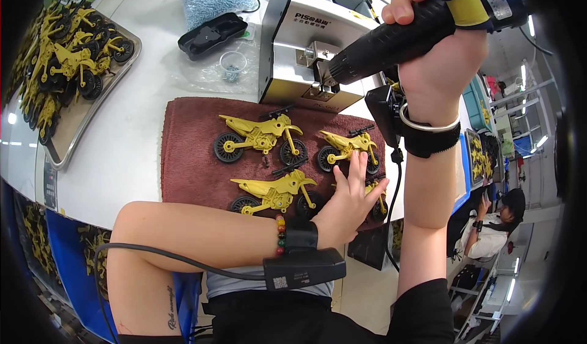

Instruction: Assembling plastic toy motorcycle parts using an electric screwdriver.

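Your right hand (437,63) grasps the black screwdriver (385,47) at the screw feeder (287,69), and your left hand (342,211), unclenched, spreads over 2 of 4 toy motorcycles (345,142) on the brown cloth (188,142).

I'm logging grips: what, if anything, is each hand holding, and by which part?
The right hand holds a power screwdriver by its thick rear body. The left hand is spread over toy motorbikes; any hold can't be told.

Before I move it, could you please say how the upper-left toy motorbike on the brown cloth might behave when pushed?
The toy motorbike looks like moulded plastic, so probably stiff and light. Lying on its side, it seems unlikely to roll. The fuzzy cloth may drag slightly.
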Demonstrator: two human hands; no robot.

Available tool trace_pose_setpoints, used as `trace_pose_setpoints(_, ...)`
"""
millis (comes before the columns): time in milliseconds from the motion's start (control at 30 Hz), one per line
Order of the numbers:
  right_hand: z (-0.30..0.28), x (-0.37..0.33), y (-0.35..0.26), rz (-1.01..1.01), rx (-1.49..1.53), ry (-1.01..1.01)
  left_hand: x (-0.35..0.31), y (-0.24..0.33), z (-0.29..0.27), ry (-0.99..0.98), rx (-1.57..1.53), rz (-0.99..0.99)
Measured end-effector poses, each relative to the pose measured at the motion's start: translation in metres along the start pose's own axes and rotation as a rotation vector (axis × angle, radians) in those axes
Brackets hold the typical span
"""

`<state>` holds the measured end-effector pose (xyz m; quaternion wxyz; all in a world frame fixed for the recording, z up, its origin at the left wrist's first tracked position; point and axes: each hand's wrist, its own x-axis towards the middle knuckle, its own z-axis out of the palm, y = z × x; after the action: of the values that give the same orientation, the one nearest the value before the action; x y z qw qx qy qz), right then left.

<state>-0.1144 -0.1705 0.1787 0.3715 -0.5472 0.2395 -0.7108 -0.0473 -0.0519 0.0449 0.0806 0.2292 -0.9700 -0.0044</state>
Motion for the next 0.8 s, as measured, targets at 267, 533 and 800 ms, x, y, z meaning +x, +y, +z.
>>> trace_pose_setpoints(267,-0.026,-0.012,-0.021,0.120,0.116,-0.348,-0.040,0.026,-0.020,0.244,0.193,0.195)
trace_pose_setpoints(533,-0.043,-0.086,-0.087,0.131,-0.044,-0.159,-0.068,0.043,-0.032,0.109,-0.023,0.392)
trace_pose_setpoints(800,-0.063,-0.131,-0.100,-0.007,-0.042,0.032,-0.026,-0.017,-0.071,0.058,-0.241,0.226)
